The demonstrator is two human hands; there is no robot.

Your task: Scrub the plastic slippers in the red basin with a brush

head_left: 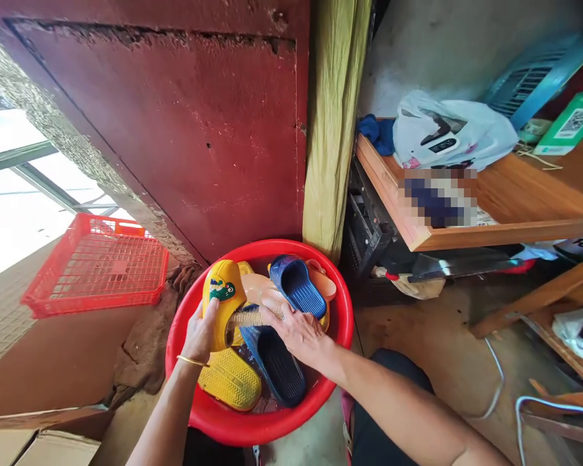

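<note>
My left hand [201,333] grips a yellow slipper [222,278] with a green cartoon patch on its strap, raised over a red basin [262,430]. In my right hand [298,333] is a scrub brush [247,317]; its pale bristles reach into the opening of the yellow slipper, and its far end is hidden by my fingers. Below my hands, a dark blue slipper [276,369] and a yellow slipper with its ridged sole up [230,382] lie in the basin. Farther back are another blue slipper [298,285] and a peach slipper [323,281]. Some water shows between them.
A red plastic crate [116,259] stands at the left, with a brown cloth [143,353] beside the basin. Behind is a maroon door [175,129]. To the right stands a wooden table [525,230] bearing a white plastic bag [451,133]. A cardboard box [53,446] sits at lower left.
</note>
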